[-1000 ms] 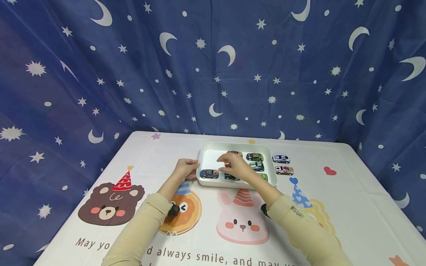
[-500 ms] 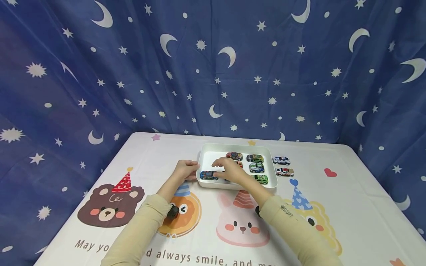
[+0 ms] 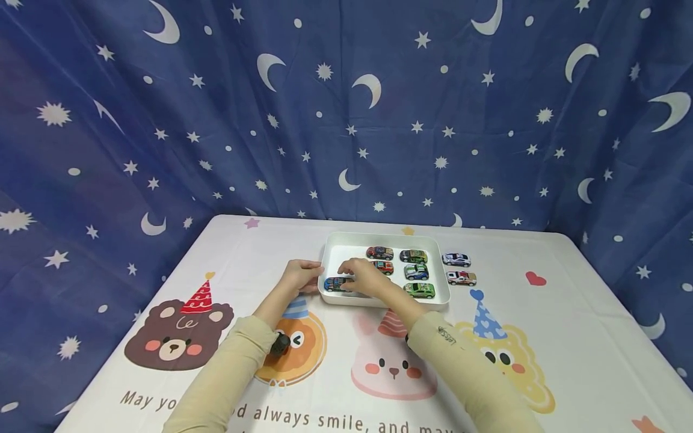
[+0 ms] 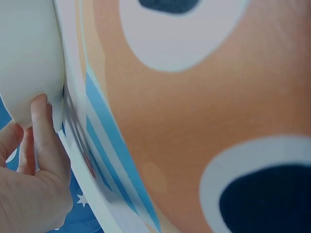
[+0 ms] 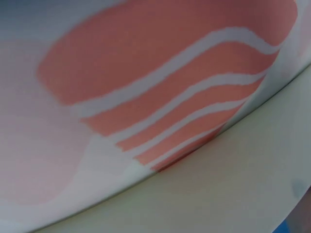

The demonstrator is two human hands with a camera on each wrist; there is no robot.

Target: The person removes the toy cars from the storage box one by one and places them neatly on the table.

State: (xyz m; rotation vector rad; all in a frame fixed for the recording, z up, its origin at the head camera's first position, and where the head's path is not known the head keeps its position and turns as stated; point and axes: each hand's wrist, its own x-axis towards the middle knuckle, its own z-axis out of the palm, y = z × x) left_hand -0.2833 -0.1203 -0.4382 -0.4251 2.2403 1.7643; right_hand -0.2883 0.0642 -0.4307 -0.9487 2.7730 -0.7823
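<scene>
At its left end, a white tray is pinched by my left hand; the left wrist view shows those fingers against the tray wall. My right hand is over the tray's left half, thumb and fingers apart and curved. The thumb overlaps the right end of a blue toy car in the front left corner. Beside the hand, partly covered, is a red toy car. A dark car seen earlier is hidden under the hand. In the right wrist view only the tray wall and tablecloth show clearly.
More toy cars sit in the tray: a dark red one, a black-green one, a blue-white one and a green one. Right of the tray, a white car and a white-red car stand on the printed tablecloth.
My right hand has moved left across the tray to the blue toy car, uncovering the green and red cars. The left hand has stayed at the tray's left end.
</scene>
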